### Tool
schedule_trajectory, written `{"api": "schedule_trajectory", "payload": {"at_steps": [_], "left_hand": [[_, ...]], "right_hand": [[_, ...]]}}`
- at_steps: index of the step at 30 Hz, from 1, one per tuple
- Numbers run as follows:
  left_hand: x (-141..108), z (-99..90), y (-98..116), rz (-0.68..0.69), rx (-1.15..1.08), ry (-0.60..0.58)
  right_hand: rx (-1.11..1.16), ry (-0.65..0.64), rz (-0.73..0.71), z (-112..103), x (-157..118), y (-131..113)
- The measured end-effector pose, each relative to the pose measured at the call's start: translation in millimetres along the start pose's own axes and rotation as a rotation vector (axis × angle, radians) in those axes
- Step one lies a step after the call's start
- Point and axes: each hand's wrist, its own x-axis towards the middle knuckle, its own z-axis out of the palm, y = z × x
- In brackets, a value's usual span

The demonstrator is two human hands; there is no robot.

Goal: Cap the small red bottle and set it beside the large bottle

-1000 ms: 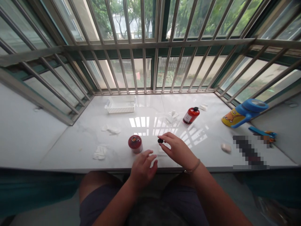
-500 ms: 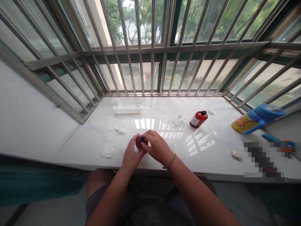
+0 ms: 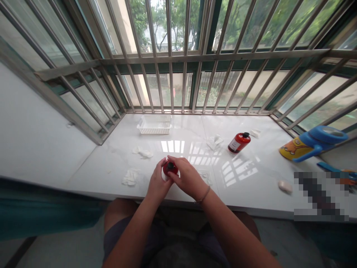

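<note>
- Since the frame half a second back, both hands had kept to the same small red bottle at the near edge of the table, and the black cap sat lower on its neck; a second back the right hand had held that cap apart from the bottle and the left had hung free.
- At the left end of the table lay a crumpled white tissue [image 3: 130,177], with another tissue [image 3: 142,152] farther in and a white basket [image 3: 154,124] by the far edge.
- Left hand [image 3: 157,183] wrapped the side of the small red bottle [image 3: 170,169], its grip curled around the body and steadying it where it stood near the middle of the near edge.
- Right hand [image 3: 187,178] arched over the top, finger and thumb pinching the black cap [image 3: 170,164]; the bottle lay directly between the two grips, cap uppermost.
- Judging the risk: if the cap went on crooked, the thread could jam or leave a gap; a hard twist with a loose left hold could tip the bottle toward the near edge, and the polished table would let it slide.
- Farther right lay a second red bottle [image 3: 239,142] on its side, well apart, more tissues [image 3: 214,142] beside it, then a blue and yellow toy [image 3: 314,143] at the right end.
</note>
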Motion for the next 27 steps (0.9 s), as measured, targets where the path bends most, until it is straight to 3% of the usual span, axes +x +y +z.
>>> {"api": "schedule_trajectory", "payload": {"at_steps": [9,14,20,27], "left_hand": [[1,-1.5,-1,0.002,-0.056,-0.039],[3,0.4,-4,-0.008,-0.058,-0.022],[2,-0.3,-6,0.009,-0.060,-0.027],[3,1.5,-5,0.009,-0.057,-0.006]], "right_hand": [[0.029,0.223,0.154,2,-21,6],[0.221,0.121,0.139,4,-21,1],[0.069,0.286,0.231,6,-23,1],[0.196,0.153,0.172,14,-19,1]]}}
